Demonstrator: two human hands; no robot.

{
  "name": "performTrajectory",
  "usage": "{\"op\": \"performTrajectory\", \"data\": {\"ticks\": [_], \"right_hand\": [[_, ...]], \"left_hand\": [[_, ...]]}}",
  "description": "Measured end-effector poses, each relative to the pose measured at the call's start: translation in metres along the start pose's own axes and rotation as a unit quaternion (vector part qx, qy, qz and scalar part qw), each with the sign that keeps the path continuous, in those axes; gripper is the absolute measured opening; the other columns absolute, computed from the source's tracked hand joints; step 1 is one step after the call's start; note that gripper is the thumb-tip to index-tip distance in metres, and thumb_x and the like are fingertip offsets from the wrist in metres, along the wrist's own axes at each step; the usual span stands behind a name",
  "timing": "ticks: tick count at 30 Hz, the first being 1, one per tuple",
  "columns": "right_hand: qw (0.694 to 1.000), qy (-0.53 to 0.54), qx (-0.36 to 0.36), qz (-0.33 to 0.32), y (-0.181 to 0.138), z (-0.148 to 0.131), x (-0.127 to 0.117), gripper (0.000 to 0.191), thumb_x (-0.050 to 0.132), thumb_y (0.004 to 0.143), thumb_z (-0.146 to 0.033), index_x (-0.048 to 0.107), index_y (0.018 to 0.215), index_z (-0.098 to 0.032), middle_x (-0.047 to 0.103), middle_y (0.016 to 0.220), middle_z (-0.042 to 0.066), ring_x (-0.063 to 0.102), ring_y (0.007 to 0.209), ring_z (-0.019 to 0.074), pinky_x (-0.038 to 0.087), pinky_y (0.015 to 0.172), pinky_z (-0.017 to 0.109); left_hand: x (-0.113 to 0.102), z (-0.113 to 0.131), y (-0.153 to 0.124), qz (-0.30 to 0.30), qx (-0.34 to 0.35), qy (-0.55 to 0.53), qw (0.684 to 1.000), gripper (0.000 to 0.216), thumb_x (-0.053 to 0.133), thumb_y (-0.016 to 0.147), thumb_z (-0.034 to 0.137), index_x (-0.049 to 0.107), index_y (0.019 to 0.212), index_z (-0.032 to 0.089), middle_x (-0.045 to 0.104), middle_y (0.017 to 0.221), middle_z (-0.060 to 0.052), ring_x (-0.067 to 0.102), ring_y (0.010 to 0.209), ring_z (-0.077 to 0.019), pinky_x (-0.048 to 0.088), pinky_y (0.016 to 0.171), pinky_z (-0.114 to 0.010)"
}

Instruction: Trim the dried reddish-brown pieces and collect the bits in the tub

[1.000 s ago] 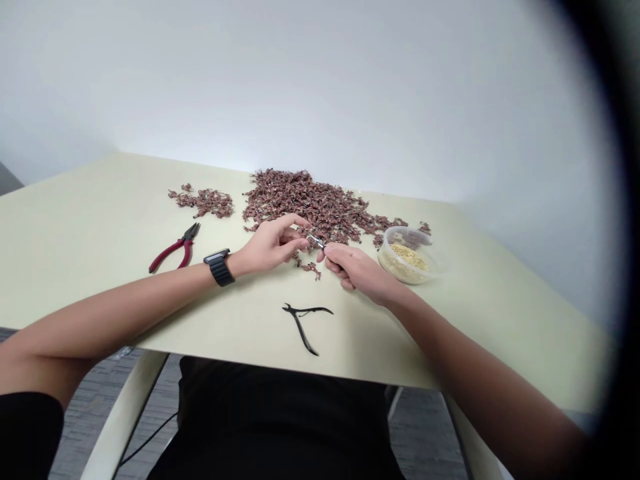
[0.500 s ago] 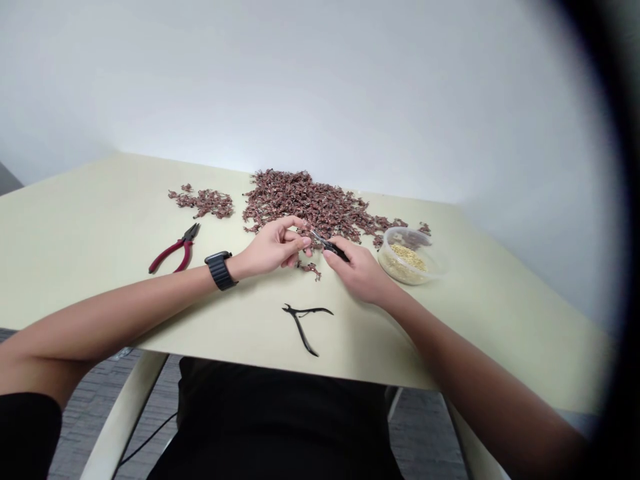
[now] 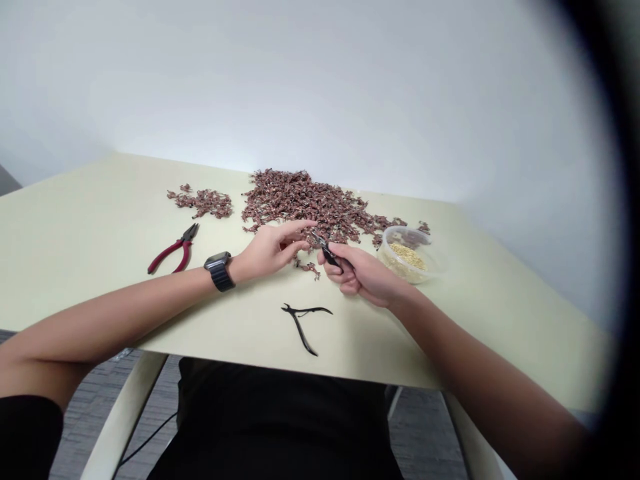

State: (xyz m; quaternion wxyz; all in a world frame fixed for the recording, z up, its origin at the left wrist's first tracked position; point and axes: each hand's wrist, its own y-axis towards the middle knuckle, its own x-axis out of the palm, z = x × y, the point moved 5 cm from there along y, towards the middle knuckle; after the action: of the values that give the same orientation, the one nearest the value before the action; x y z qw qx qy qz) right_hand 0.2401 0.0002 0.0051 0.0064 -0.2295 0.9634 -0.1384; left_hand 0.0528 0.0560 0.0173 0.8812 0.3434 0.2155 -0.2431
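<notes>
My right hand (image 3: 357, 270) is closed around small black-handled pliers (image 3: 331, 256), whose metal jaws point up and left. Just left of those jaws is my left hand (image 3: 276, 248), thumb and index finger stretched apart; I see nothing held between them. Behind both hands spreads a large heap of small reddish-brown figure-like pieces (image 3: 300, 197). One similar loose piece (image 3: 308, 268) lies on the table below my left fingertips. Whether the plier jaws grip anything is too small to make out.
Black nippers (image 3: 303, 327) lie spread near the table's front edge. Red-handled pliers (image 3: 173, 253) rest at left, below a smaller pile of brown pieces (image 3: 205, 203). A clear round tub (image 3: 400, 273) with small gold-coloured bits (image 3: 409, 257) stands at right. A wall borders the table's back.
My left thumb and index finger have spread apart and straightened. My right hand has rolled, so its curled fingers now show beneath the pliers.
</notes>
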Motion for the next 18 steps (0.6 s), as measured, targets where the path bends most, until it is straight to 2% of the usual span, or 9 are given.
{"op": "performTrajectory", "data": {"ticks": [2, 4, 7, 8, 10, 12, 13, 15, 18], "right_hand": [[0.995, 0.069, 0.045, -0.06, -0.003, 0.0, 0.007, 0.039, 0.05, 0.098, -0.059, 0.058, 0.097, -0.02, 0.028, 0.072, -0.005, 0.01, 0.057, 0.0105, 0.007, 0.046, 0.022], [0.994, 0.07, 0.052, -0.071, -0.003, 0.0, 0.008, 0.042, 0.048, 0.097, -0.06, 0.059, 0.098, -0.02, 0.028, 0.071, -0.005, 0.01, 0.058, 0.011, 0.007, 0.045, 0.022], [0.996, -0.065, -0.04, 0.048, 0.001, -0.003, -0.005, 0.041, 0.045, 0.099, -0.059, 0.06, 0.1, -0.021, 0.037, 0.074, -0.003, 0.02, 0.057, 0.0117, 0.017, 0.047, 0.024], [0.98, -0.144, -0.089, 0.108, 0.0, -0.006, -0.011, 0.039, 0.046, 0.1, -0.057, 0.06, 0.101, -0.021, 0.043, 0.076, -0.001, 0.027, 0.058, 0.0124, 0.022, 0.049, 0.026], [0.912, -0.309, -0.176, 0.203, -0.003, -0.014, -0.018, 0.033, 0.05, 0.1, -0.053, 0.06, 0.101, -0.021, 0.051, 0.08, 0.001, 0.041, 0.065, 0.0148, 0.032, 0.058, 0.029], [0.843, -0.429, -0.225, 0.235, -0.005, -0.019, -0.019, 0.029, 0.052, 0.1, -0.048, 0.06, 0.103, -0.02, 0.056, 0.081, 0.002, 0.049, 0.071, 0.0176, 0.035, 0.066, 0.032], [0.82, -0.467, -0.235, 0.233, -0.006, -0.02, -0.019, 0.029, 0.051, 0.1, -0.047, 0.061, 0.106, -0.02, 0.057, 0.082, 0.003, 0.051, 0.073, 0.0188, 0.036, 0.068, 0.033], [0.795, -0.512, -0.242, 0.217, -0.006, -0.02, -0.018, 0.03, 0.05, 0.101, -0.045, 0.061, 0.112, -0.019, 0.06, 0.086, 0.005, 0.054, 0.076, 0.0206, 0.037, 0.07, 0.034], [0.781, -0.539, -0.248, 0.197, -0.006, -0.021, -0.015, 0.034, 0.048, 0.102, -0.044, 0.061, 0.12, -0.019, 0.066, 0.1, 0.01, 0.057, 0.083, 0.0231, 0.039, 0.074, 0.035]], "left_hand": [[-0.004, 0.001, -0.001, 0.003, 0.071, 0.097, 0.993, 0.039, 0.06, 0.1, 0.028, 0.065, 0.138, 0.021, 0.079, 0.104, -0.009, 0.068, 0.072, -0.0118, 0.051, 0.068, -0.023], [-0.005, 0.0, 0.0, -0.005, 0.084, 0.116, 0.99, 0.035, 0.059, 0.1, 0.028, 0.067, 0.134, 0.021, 0.078, 0.107, -0.01, 0.069, 0.074, -0.0125, 0.051, 0.068, -0.023], [-0.004, -0.004, 0.003, 0.001, -0.02, -0.032, 0.999, 0.042, 0.06, 0.101, 0.032, 0.057, 0.14, 0.018, 0.078, 0.097, -0.01, 0.064, 0.06, -0.0098, 0.05, 0.059, -0.021], [-0.001, -0.005, 0.003, -0.007, -0.062, -0.104, 0.993, 0.046, 0.061, 0.101, 0.034, 0.053, 0.143, 0.017, 0.077, 0.092, -0.009, 0.06, 0.053, -0.0086, 0.048, 0.053, -0.02], [0.005, -0.003, 0.004, -0.031, -0.121, -0.211, 0.969, 0.05, 0.063, 0.1, 0.038, 0.05, 0.142, 0.015, 0.076, 0.087, -0.008, 0.054, 0.048, -0.0071, 0.044, 0.048, -0.02], [0.008, 0.0, 0.004, -0.049, -0.149, -0.266, 0.951, 0.05, 0.066, 0.098, 0.039, 0.052, 0.139, 0.014, 0.075, 0.087, -0.008, 0.053, 0.049, -0.0065, 0.044, 0.048, -0.02], [0.008, 0.0, 0.004, -0.053, -0.156, -0.282, 0.945, 0.049, 0.067, 0.098, 0.039, 0.054, 0.138, 0.014, 0.075, 0.088, -0.008, 0.053, 0.049, -0.0062, 0.044, 0.048, -0.02], [0.008, 0.0, 0.003, -0.061, -0.167, -0.304, 0.936, 0.048, 0.068, 0.097, 0.039, 0.055, 0.137, 0.015, 0.074, 0.088, -0.008, 0.052, 0.05, -0.0058, 0.043, 0.048, -0.019], [0.009, -0.002, 0.002, -0.067, -0.181, -0.323, 0.926, 0.048, 0.07, 0.096, 0.038, 0.057, 0.136, 0.015, 0.074, 0.088, -0.007, 0.051, 0.049, -0.0051, 0.04, 0.047, -0.019]]}}
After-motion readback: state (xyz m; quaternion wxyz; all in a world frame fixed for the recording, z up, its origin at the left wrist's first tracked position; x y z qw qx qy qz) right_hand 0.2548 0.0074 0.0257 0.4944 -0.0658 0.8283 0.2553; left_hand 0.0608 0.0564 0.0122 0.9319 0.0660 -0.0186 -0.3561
